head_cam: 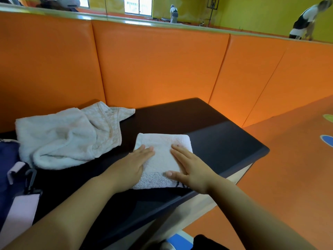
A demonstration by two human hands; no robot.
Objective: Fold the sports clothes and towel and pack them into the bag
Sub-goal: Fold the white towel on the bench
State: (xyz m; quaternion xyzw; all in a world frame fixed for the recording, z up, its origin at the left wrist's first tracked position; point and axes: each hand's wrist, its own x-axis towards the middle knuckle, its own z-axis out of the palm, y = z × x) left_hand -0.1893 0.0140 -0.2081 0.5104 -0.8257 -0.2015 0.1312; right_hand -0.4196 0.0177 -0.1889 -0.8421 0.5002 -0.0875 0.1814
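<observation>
Pressing the folded towel [163, 156] flat on the bench [216, 134] w/ left hand [131, 168] & right hand [191, 168], palms open, gripping nothing; I reckon next it goes into the bag [10, 177] at left, clothes [72, 136] unfolded beside it

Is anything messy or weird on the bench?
The folded towel under the left hand and right hand looks neat. The messy part is the pile of clothes farther left: crumpled, not folded yet. The towel also has a faint reddish mark near its far right corner.
</observation>
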